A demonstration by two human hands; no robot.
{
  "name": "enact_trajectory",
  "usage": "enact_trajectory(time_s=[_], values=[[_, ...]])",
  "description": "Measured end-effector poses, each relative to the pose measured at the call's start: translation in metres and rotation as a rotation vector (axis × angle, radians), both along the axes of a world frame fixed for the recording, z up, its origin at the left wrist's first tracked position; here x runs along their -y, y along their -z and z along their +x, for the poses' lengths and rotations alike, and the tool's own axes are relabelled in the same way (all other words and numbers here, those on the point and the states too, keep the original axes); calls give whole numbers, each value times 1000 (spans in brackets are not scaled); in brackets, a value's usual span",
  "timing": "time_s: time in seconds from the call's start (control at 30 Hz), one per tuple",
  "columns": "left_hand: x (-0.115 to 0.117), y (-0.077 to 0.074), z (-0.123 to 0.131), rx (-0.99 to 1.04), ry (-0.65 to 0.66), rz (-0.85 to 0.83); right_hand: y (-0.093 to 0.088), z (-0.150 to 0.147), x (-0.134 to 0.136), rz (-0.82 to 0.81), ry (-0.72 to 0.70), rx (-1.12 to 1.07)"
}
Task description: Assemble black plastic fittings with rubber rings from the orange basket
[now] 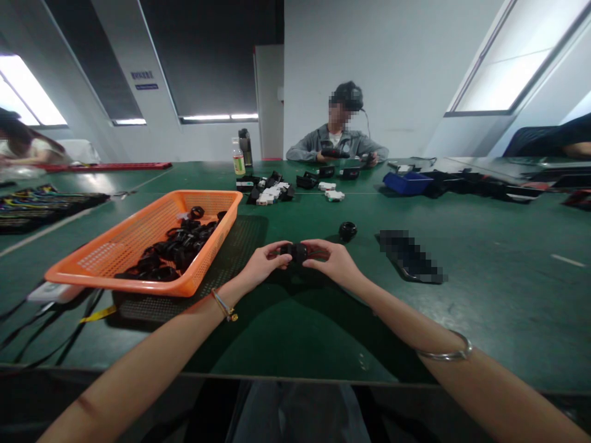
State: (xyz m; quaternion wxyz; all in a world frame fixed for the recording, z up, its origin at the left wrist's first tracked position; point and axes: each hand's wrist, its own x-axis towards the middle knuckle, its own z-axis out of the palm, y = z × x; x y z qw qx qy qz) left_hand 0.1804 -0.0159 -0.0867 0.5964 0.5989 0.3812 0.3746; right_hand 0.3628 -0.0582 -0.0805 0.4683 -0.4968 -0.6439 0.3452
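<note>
Between my two hands, just above the green table, is a small black round part, which looks like a ring or short cylinder. My left hand pinches its left side with thumb and fingers. From the right, my right hand grips the other side the same way. Whether it is one piece or two pressed together I cannot tell. A similar black ring-shaped part lies on the table beyond my right hand. To the left, an orange plastic basket holds many black ring-like pieces.
A dark phone lies to the right. Black and white parts, a bottle and a blue bin stand farther back. A person sits opposite, holding a dark object. Dark straps and a white power strip lie by the basket.
</note>
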Motion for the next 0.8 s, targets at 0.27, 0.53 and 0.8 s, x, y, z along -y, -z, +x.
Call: enact_trajectory(time_s=[0.27,0.53,0.8], values=[[0,-1,0,-12,19,-5,1,0,0,20,0,-23],[0,-3,0,-68,16,44,-2,-1,4,13,-29,-30],[1,-3,0,36,54,-49,1,0,1,28,-25,-54]])
